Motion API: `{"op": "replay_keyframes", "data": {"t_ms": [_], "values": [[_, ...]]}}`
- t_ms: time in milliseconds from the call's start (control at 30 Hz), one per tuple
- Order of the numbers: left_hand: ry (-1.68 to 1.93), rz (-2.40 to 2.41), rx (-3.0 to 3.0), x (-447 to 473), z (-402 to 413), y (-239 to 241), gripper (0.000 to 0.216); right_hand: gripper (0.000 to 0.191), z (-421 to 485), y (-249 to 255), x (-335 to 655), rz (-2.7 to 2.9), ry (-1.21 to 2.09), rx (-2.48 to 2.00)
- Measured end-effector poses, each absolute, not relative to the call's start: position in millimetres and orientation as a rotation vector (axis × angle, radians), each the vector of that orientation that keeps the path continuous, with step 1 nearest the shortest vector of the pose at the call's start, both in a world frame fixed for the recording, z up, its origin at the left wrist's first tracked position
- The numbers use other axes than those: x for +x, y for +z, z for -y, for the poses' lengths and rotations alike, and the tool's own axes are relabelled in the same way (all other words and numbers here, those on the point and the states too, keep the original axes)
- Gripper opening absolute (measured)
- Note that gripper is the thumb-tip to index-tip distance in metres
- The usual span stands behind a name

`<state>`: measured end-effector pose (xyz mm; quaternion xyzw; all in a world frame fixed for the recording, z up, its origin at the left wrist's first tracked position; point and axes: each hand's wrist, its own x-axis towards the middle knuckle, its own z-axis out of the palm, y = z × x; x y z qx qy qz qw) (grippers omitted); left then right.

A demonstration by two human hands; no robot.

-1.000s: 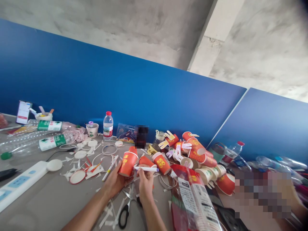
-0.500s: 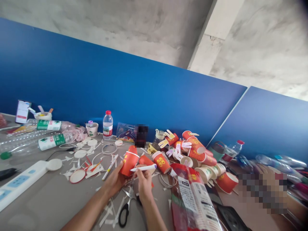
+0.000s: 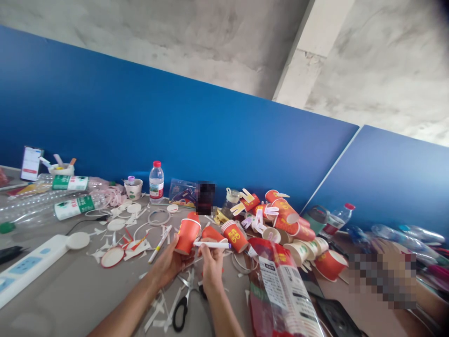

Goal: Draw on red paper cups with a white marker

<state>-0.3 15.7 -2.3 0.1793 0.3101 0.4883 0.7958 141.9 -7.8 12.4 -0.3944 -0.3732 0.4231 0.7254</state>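
Observation:
My left hand (image 3: 167, 265) grips a red paper cup (image 3: 187, 233) with gold print, held up over the grey table (image 3: 70, 290). My right hand (image 3: 212, 267) pinches a white marker pen (image 3: 212, 244) whose tip points left at the cup's side. A heap of red paper cups (image 3: 284, 220), some with white paper ears, lies just right of my hands. Black-handled scissors (image 3: 182, 306) lie on the table below my hands.
Paper scraps, cut rings and discs (image 3: 115, 243) litter the table on the left, with a white power strip (image 3: 31, 267), lying plastic bottles (image 3: 63, 206), a standing water bottle (image 3: 156, 181) and a phone (image 3: 31, 163). A plastic sleeve of cups (image 3: 280, 290) lies to the right. A blue partition (image 3: 175, 131) backs the table.
The marker in my right hand tilted up slightly and came back level against the cup. Both hands stayed in nearly the same place; the view shifted a little.

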Motion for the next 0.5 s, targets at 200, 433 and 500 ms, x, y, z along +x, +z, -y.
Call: {"op": "replay_keyframes", "data": {"t_ms": [200, 433, 500], "values": [[1.043, -0.659, 0.396, 0, -18, -5, 0.043, 0.029, 2, 2, 140, 0.816, 0.994, -0.894], [1.045, -0.693, 0.355, -3, -20, -1, 0.04, 0.03, -6, -7, 139, 0.797, 0.925, -0.887], [1.041, -0.691, 0.338, -3, -20, -2, 0.037, 0.033, -7, -6, 141, 0.761, 0.887, -0.904]]}}
